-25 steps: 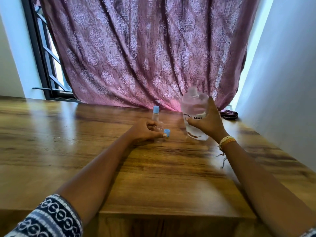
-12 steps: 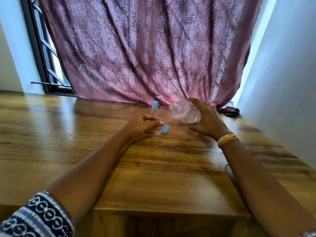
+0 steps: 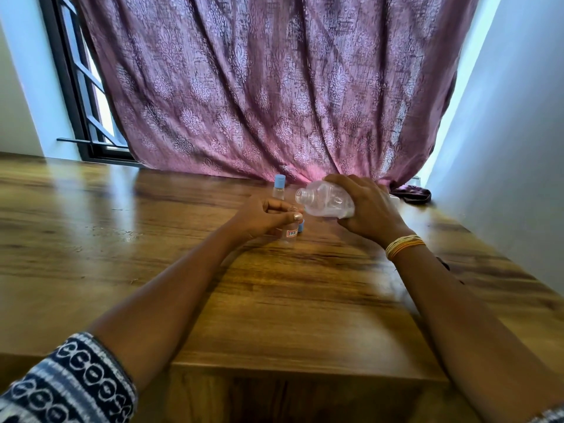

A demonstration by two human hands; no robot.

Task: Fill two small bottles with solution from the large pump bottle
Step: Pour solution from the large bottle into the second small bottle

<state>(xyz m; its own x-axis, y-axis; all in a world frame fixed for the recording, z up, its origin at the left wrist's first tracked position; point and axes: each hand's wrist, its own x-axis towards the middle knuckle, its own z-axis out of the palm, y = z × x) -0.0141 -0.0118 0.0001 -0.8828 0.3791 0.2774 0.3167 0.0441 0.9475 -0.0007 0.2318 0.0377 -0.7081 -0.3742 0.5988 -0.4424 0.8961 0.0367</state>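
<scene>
From the head camera, my right hand (image 3: 370,209) is wrapped around the large bottle (image 3: 328,201), fingers curled over its top side and thumb underneath, holding it tipped nearly on its side above the desk (image 3: 274,300). Its open threaded mouth points to my left, toward my other hand, and no pump head is on it. The bottle is clear, and a little liquid seems to lie along its lower side, though the blur makes that hard to judge.

My left hand (image 3: 262,219) rests low on the desk, fingers curled with the thumb tip pressed against one small bottle (image 3: 290,235), gripping it upright. That bottle is clear with a small red-and-white label, and its top is hidden behind my thumb, so I cannot tell whether the large bottle's mouth is right over it. A blue cap (image 3: 301,226) sits on the desk just beside this bottle, on its right.

The second small bottle (image 3: 279,189) stands upright farther back, near the curtain (image 3: 259,87), with its blue cap on, apart from both hands.

A stack of thin yellow bangles (image 3: 404,244) circles my right wrist, and a patterned dark-and-white sleeve (image 3: 67,386) covers my left upper arm.
</scene>
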